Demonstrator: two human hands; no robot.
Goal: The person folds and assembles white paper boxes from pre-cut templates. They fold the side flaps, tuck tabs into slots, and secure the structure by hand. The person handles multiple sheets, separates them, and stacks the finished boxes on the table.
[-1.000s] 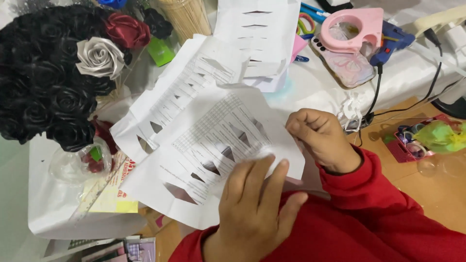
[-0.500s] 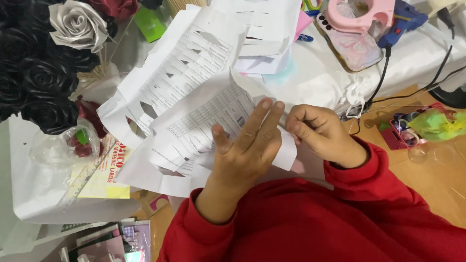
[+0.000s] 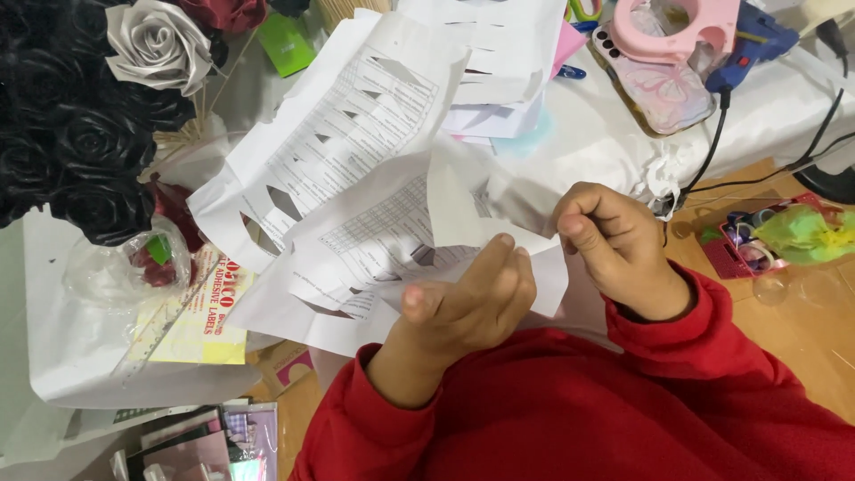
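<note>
My left hand (image 3: pixel 463 307) lies flat with fingers together under the lower edge of a white printed paper sheet (image 3: pixel 392 223) that has rows of cut-out slots. My right hand (image 3: pixel 614 236) pinches the same sheet's right edge between thumb and fingers, folding a flap (image 3: pixel 463 209) of it upward. Both arms wear red sleeves (image 3: pixel 579 401). A second slotted printed sheet (image 3: pixel 329 142) lies behind, further up the table.
A bouquet of black, silver and red paper roses (image 3: pixel 98 98) stands at left. Behind the sheets are a paper stack (image 3: pixel 508 53), a pink tape dispenser (image 3: pixel 677 27), a phone in a butterfly case (image 3: pixel 659 85) and a blue glue gun (image 3: pixel 757 36). A label pack (image 3: pixel 191 312) lies lower left.
My left hand has slid from on top of the sheet to under its lower edge. The right hand has lifted and folded the sheet's right part upward.
</note>
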